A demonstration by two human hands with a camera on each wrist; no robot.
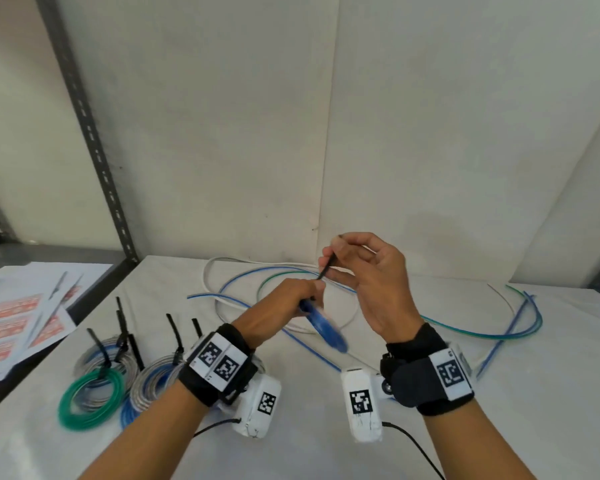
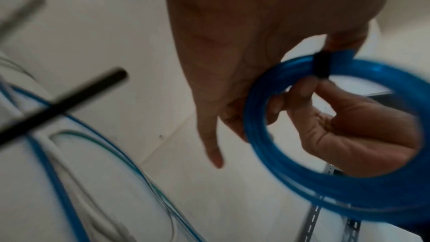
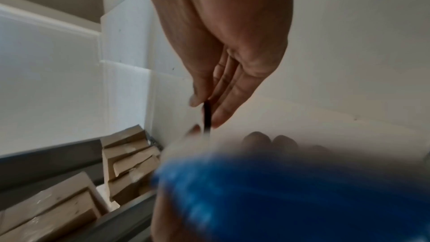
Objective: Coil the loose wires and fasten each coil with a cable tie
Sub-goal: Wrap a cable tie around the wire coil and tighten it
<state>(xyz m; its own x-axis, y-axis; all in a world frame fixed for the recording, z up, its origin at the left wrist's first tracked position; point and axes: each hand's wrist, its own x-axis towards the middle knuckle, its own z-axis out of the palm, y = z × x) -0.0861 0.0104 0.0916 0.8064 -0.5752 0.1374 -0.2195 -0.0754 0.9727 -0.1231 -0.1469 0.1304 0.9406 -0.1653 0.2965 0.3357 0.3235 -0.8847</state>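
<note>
My left hand [image 1: 313,292] grips a small blue wire coil [image 1: 323,326] held above the table [image 1: 291,445]. A black cable tie [image 2: 322,65] is wrapped round the coil [image 2: 337,196], right by my left thumb. My right hand [image 1: 328,261] is just above and pinches the tie's black tail [image 1: 325,270] between thumb and fingers [image 3: 223,115]. In the right wrist view the coil [image 3: 279,200] is a blue blur below the tail [image 3: 207,115]. Loose blue [image 1: 312,351], white [image 1: 222,263] and green [image 1: 465,332] wires lie spread on the table behind my hands.
Several tied coils sit at the front left, among them a green one [image 1: 90,400] and grey-blue ones [image 1: 153,379], their black tie tails sticking up. Printed sheets [image 1: 18,327] lie further left beside a metal rack post [image 1: 94,143]. Cardboard boxes [image 3: 130,165] are stacked beyond the table.
</note>
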